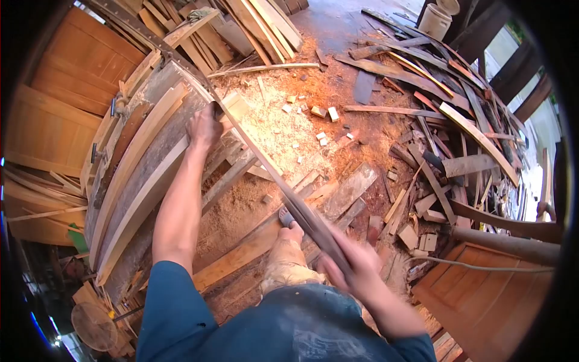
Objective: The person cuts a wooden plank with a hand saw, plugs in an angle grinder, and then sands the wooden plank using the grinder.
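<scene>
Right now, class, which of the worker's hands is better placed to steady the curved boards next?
Probably the left hand: it is close to the upper ends of the curved boards. The right hand, around the near end of the long strip, is farther away.

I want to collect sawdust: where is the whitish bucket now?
In the head view, the whitish bucket is near the top edge, right of centre, at the far end of the heap of scrap wood and left of the dark posts.
</scene>
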The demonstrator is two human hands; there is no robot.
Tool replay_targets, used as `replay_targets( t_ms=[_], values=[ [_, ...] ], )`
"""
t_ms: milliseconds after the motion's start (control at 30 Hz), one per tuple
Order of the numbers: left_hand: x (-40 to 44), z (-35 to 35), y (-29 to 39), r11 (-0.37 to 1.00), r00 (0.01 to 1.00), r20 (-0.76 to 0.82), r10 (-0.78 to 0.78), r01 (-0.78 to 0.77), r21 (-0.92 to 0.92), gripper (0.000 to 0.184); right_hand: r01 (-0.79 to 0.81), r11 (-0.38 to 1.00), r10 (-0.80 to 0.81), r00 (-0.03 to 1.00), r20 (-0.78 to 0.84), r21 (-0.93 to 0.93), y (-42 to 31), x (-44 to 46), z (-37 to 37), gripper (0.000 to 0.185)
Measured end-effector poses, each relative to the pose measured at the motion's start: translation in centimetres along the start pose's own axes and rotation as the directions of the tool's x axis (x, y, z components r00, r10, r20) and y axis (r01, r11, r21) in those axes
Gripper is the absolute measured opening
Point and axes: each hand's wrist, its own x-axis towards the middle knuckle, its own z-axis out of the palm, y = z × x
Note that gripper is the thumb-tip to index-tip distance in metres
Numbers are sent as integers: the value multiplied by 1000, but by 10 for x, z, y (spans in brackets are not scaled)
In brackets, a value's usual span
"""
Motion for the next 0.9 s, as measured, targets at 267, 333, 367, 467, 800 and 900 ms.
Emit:
replay_targets(
  t_ms=[267, 333, 367, 467, 800, 900],
  values=[
    [12, 12, -14, 992, 1000, 26, -16, 12, 125, 39, 46, 997, -41, 996, -82, 59, 32, 8, 39, 62],
    [1, -2, 4, 997, 997, 73, -2, -4, 73, 33, -59, 997, 67, 984, 168, -54, 11, -81, -24, 71],
    [1, -7, 8, 999, 996, 86, 16, -20, 49, 33, -57, 994, 71, 986, 153, -97, -1, -116, -46, 74],
    [-1, 0, 4, 997, 998, -20, 56, -55, 50, 34, -126, 991, 116, 980, 163, 51, 5, -47, -22, 67],
    [8, 7, -8, 995, 998, 14, 58, -59, 82, 34, -17, 999, 18, 1000, -23, 50, 30, 7, 31, 61],
    [3, 0, 5, 997, 999, 28, 24, -26, 74, 37, -119, 993, 120, 972, 205, -15, 0, -74, -43, 70]
  ],
)
